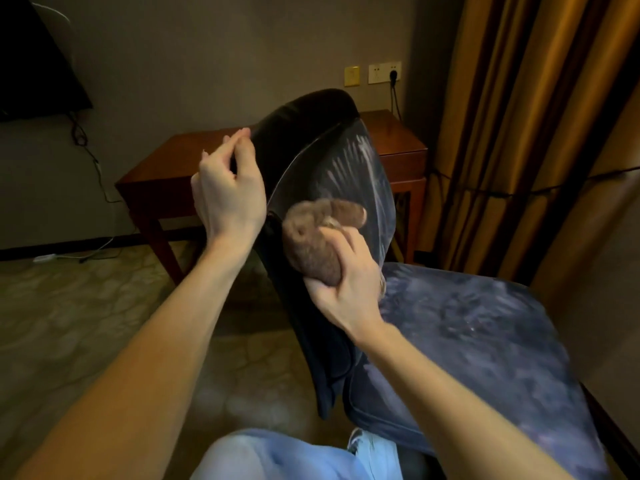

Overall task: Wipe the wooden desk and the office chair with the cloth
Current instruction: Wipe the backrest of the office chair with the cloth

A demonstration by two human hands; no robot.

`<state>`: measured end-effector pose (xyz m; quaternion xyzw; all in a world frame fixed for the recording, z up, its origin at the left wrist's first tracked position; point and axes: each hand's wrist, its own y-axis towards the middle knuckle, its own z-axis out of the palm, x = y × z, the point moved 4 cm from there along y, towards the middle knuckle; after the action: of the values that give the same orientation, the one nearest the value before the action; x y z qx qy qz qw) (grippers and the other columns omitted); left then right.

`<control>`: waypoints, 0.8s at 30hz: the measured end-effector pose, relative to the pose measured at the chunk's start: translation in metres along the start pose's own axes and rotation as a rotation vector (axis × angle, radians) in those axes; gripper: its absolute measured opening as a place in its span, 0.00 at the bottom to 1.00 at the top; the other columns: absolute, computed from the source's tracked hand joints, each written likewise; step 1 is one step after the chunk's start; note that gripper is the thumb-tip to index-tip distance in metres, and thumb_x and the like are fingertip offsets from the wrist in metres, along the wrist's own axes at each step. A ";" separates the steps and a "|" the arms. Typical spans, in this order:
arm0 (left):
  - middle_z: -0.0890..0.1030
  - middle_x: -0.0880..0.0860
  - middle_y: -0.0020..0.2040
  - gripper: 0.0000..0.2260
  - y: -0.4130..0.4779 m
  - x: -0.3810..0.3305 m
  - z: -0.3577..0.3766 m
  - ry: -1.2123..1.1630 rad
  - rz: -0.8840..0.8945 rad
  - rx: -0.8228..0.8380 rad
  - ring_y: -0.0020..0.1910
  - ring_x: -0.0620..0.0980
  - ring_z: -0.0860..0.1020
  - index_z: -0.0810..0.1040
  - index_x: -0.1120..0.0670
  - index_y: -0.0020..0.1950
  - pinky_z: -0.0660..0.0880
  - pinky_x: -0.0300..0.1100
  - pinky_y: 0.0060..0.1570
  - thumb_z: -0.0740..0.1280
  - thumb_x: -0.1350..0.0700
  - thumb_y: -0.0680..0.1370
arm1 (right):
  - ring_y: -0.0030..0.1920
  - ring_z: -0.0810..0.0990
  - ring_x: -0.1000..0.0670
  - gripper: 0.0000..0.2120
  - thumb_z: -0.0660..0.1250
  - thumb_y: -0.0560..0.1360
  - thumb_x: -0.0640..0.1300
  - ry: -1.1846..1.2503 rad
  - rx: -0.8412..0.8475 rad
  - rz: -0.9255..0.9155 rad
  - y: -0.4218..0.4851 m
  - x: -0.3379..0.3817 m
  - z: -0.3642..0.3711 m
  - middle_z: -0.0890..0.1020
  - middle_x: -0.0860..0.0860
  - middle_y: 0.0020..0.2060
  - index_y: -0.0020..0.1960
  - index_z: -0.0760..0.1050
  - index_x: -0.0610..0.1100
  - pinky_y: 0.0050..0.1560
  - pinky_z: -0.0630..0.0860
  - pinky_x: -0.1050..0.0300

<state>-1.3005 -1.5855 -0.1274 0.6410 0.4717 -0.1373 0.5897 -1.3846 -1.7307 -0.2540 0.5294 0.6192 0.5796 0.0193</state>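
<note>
- The right hand (346,271) grips the bunched brown cloth (310,242) against the office chair (346,164) backrest's lower front.
- The left hand (228,192) pinches the backrest's upper edge; brace there and sweep in overlapping strokes.
- The wooden desk (166,157) stands behind the backrest.

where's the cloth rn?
Head view, near centre: the cloth is bunched in the right hand, held against the lower chair backrest, just above the blue seat.
</note>
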 end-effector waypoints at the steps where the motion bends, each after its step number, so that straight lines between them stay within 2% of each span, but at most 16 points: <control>1: 0.81 0.47 0.67 0.21 0.003 0.002 0.001 -0.004 0.004 0.001 0.71 0.47 0.75 0.80 0.50 0.69 0.68 0.51 0.75 0.56 0.45 0.83 | 0.61 0.76 0.45 0.28 0.68 0.67 0.54 -0.026 0.001 0.024 -0.013 -0.009 0.001 0.75 0.50 0.61 0.67 0.71 0.52 0.55 0.76 0.49; 5: 0.81 0.45 0.66 0.19 0.008 0.006 0.004 0.000 -0.010 0.022 0.70 0.47 0.75 0.80 0.48 0.70 0.71 0.49 0.73 0.56 0.47 0.84 | 0.62 0.74 0.45 0.29 0.66 0.67 0.57 -0.132 0.087 0.113 -0.045 -0.038 -0.002 0.74 0.49 0.61 0.68 0.69 0.54 0.52 0.76 0.50; 9: 0.81 0.45 0.67 0.18 0.008 0.001 0.002 0.019 -0.007 0.036 0.69 0.45 0.76 0.79 0.48 0.71 0.72 0.45 0.71 0.58 0.48 0.84 | 0.65 0.73 0.42 0.33 0.64 0.69 0.60 -0.300 0.382 0.197 -0.054 -0.056 -0.018 0.72 0.49 0.65 0.72 0.65 0.56 0.54 0.79 0.44; 11: 0.80 0.46 0.68 0.18 0.007 -0.001 0.002 0.015 -0.004 0.049 0.70 0.45 0.76 0.79 0.49 0.71 0.71 0.40 0.70 0.59 0.49 0.85 | 0.67 0.74 0.42 0.33 0.65 0.69 0.60 -0.363 0.486 0.226 -0.047 -0.055 -0.033 0.73 0.51 0.66 0.73 0.66 0.56 0.57 0.76 0.46; 12: 0.80 0.46 0.68 0.17 0.006 -0.002 0.003 0.014 -0.007 0.059 0.70 0.45 0.75 0.78 0.50 0.72 0.69 0.37 0.69 0.60 0.49 0.85 | 0.65 0.76 0.43 0.32 0.66 0.69 0.58 -0.373 0.491 0.238 -0.039 -0.051 -0.041 0.75 0.51 0.64 0.72 0.66 0.57 0.56 0.75 0.47; 14: 0.80 0.46 0.68 0.17 0.004 -0.005 0.003 0.017 -0.014 0.066 0.69 0.45 0.76 0.78 0.50 0.72 0.68 0.34 0.65 0.60 0.50 0.85 | 0.62 0.79 0.43 0.33 0.67 0.67 0.57 -0.357 0.379 0.247 -0.018 -0.031 -0.060 0.77 0.52 0.60 0.72 0.65 0.60 0.55 0.76 0.48; 16: 0.80 0.47 0.68 0.17 0.002 -0.007 0.002 0.013 -0.016 0.069 0.69 0.45 0.76 0.78 0.50 0.72 0.69 0.35 0.65 0.61 0.50 0.85 | 0.61 0.79 0.44 0.39 0.69 0.68 0.56 -0.255 0.229 0.223 0.007 -0.005 -0.074 0.77 0.52 0.62 0.76 0.60 0.63 0.57 0.77 0.47; 18: 0.80 0.47 0.68 0.17 0.001 -0.006 0.000 0.010 -0.015 0.077 0.69 0.46 0.76 0.78 0.50 0.72 0.72 0.38 0.67 0.61 0.50 0.85 | 0.63 0.76 0.46 0.42 0.72 0.70 0.53 -0.118 0.161 0.151 0.037 0.023 -0.074 0.75 0.51 0.65 0.79 0.55 0.65 0.60 0.77 0.47; 20: 0.81 0.47 0.67 0.17 0.000 -0.007 0.000 0.015 -0.016 0.078 0.68 0.47 0.77 0.79 0.50 0.71 0.73 0.40 0.67 0.61 0.50 0.84 | 0.68 0.73 0.45 0.43 0.72 0.72 0.51 -0.055 0.145 0.062 0.073 0.049 -0.063 0.72 0.49 0.70 0.81 0.55 0.63 0.64 0.76 0.43; 21: 0.82 0.47 0.66 0.16 0.000 -0.007 -0.001 0.034 -0.012 0.066 0.67 0.48 0.78 0.80 0.49 0.70 0.74 0.41 0.66 0.61 0.50 0.84 | 0.72 0.70 0.43 0.43 0.72 0.71 0.50 -0.070 0.157 0.029 0.093 0.057 -0.053 0.69 0.47 0.73 0.81 0.55 0.62 0.68 0.73 0.38; 23: 0.84 0.49 0.63 0.16 -0.002 -0.006 -0.002 0.073 -0.001 0.017 0.65 0.51 0.79 0.82 0.49 0.68 0.75 0.43 0.62 0.62 0.53 0.82 | 0.78 0.62 0.40 0.43 0.71 0.70 0.49 -0.152 0.265 -0.002 0.118 0.061 -0.026 0.66 0.45 0.77 0.81 0.57 0.60 0.74 0.63 0.30; 24: 0.84 0.50 0.63 0.17 -0.003 -0.005 -0.004 0.078 0.007 -0.003 0.66 0.52 0.79 0.82 0.50 0.68 0.75 0.43 0.63 0.62 0.54 0.82 | 0.80 0.59 0.42 0.42 0.71 0.70 0.48 -0.136 0.329 0.006 0.121 0.059 -0.012 0.65 0.46 0.78 0.81 0.59 0.58 0.77 0.58 0.31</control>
<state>-1.3069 -1.5845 -0.1252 0.6467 0.4921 -0.1095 0.5724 -1.3415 -1.7268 -0.1257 0.5651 0.7015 0.4333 -0.0277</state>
